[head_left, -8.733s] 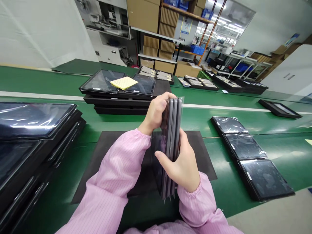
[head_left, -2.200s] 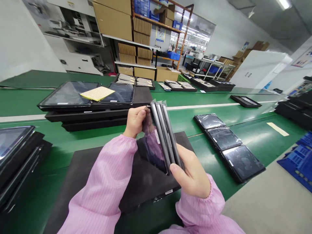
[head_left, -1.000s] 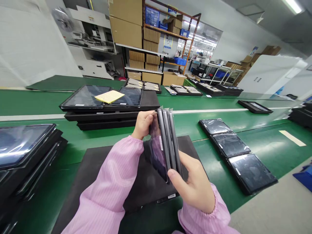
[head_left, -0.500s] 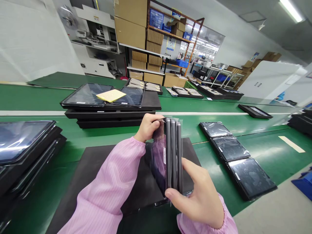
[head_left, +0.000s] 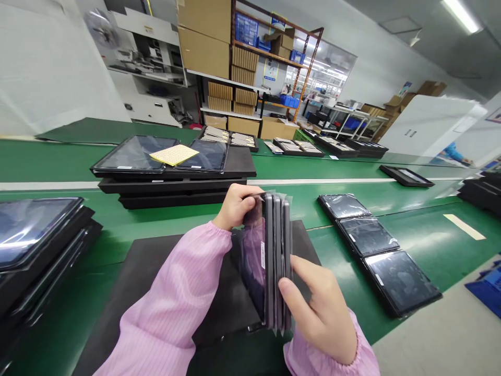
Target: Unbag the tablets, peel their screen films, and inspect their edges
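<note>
A stack of tablets (head_left: pixel 277 250) in clear film stands on edge above a flat black foam board (head_left: pixel 152 282). The dark screen on its left side carries a small white label. At the far upper corner, my left hand (head_left: pixel 237 205) is closed on the stack, its thumb bent over the top and the other fingers partly hidden. My right hand (head_left: pixel 323 308) holds the near right side, with the thumb on the edges of the rightmost tablets and the fingers behind. Loose film sticks out at the stack's top and bottom.
Three screens lie in a row of tablets (head_left: pixel 370 237) on the right of the green bench (head_left: pixel 289 209). Black trays (head_left: pixel 176 188) with large screens and a yellow dotted sheet (head_left: pixel 174 154) are behind. Another stack of screens (head_left: pixel 35 230) stands at left; a blue crate (head_left: pixel 485 290) is lower right.
My right thumb has moved right and up, from the left tablet's edge to the right-hand ones. My left hand keeps its grip. The view has shifted slightly.
</note>
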`<state>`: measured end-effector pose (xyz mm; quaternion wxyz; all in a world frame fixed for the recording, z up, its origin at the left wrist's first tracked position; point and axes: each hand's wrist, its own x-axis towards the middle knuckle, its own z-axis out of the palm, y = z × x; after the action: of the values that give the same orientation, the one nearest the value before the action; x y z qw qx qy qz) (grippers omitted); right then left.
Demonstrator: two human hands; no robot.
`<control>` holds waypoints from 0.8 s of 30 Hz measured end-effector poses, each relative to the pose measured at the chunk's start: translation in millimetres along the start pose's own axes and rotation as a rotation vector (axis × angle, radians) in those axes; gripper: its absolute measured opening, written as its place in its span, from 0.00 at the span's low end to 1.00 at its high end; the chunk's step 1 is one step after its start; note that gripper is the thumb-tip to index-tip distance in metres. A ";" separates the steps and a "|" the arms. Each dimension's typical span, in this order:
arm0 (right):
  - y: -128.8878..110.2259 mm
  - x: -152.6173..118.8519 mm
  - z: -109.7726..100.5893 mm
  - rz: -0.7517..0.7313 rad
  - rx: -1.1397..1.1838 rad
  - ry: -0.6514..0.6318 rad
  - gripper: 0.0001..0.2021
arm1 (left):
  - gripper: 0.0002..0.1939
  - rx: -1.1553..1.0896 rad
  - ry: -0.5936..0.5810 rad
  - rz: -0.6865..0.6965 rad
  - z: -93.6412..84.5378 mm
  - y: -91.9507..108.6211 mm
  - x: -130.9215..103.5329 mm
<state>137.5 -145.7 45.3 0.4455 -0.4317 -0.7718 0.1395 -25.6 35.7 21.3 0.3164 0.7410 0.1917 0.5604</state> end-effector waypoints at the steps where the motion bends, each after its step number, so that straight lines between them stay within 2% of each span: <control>1: -0.6 0.6 0.2 -0.003 -0.003 0.005 0.11 | 0.46 0.004 0.000 0.002 0.1 0.0 -0.1; 5: -2.7 2.5 0.0 -0.007 -0.003 0.016 0.13 | 0.46 0.010 0.001 0.016 0.7 0.4 -0.3; 12: -4.9 1.9 5.1 0.045 -0.042 0.095 0.08 | 0.44 0.006 0.012 0.049 1.2 1.5 0.7; 20: -7.4 0.8 7.8 0.014 -0.104 0.152 0.08 | 0.44 -0.004 -0.049 0.078 2.7 10.8 1.9; 24: -7.1 -1.2 7.8 0.042 -0.066 0.113 0.06 | 0.43 -0.010 -0.040 0.074 1.6 9.4 2.1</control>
<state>127.6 -149.5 44.5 0.4710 -0.4696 -0.7402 0.0986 -24.1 29.8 28.9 0.3027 0.7572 0.1550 0.5577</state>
